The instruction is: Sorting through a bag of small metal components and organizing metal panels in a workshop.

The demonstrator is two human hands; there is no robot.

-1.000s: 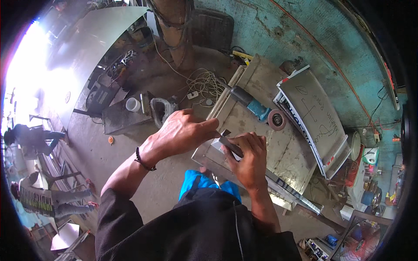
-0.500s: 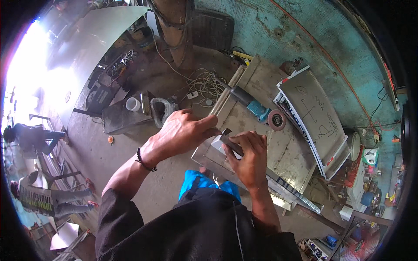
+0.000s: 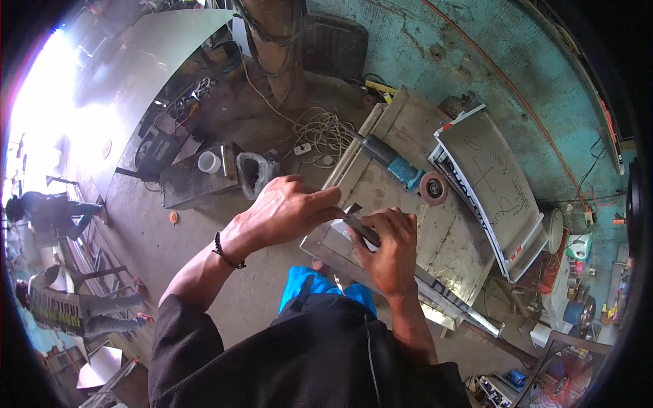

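Above the near-left corner of a metal-topped table (image 3: 442, 248), both hands work close together. My right hand (image 3: 391, 248) is wrapped around a flat dark grey bar (image 3: 364, 230), with the thumb along its near side. A dark, angled tip shows at the bar's far-left end. My left hand (image 3: 289, 211) is closed, its index finger and thumb reaching to that end. Whatever sits between its fingertips is hidden. Under the right hand, a long metal strip with printed film (image 3: 452, 296) runs along the table's near edge toward the lower right.
A teal angle grinder (image 3: 401, 170) lies on the table beside a white-framed panel (image 3: 486, 183) with handwriting. Tangled cable (image 3: 323, 136) and a white bucket (image 3: 209, 162) are beyond on the left. Two people (image 3: 58, 306) are at far left. A fan (image 3: 561, 377) stands lower right.
The bar in my right hand has tilted slightly, and its upper face looks lighter. Both hands keep nearly the same place; the view has shifted a little.
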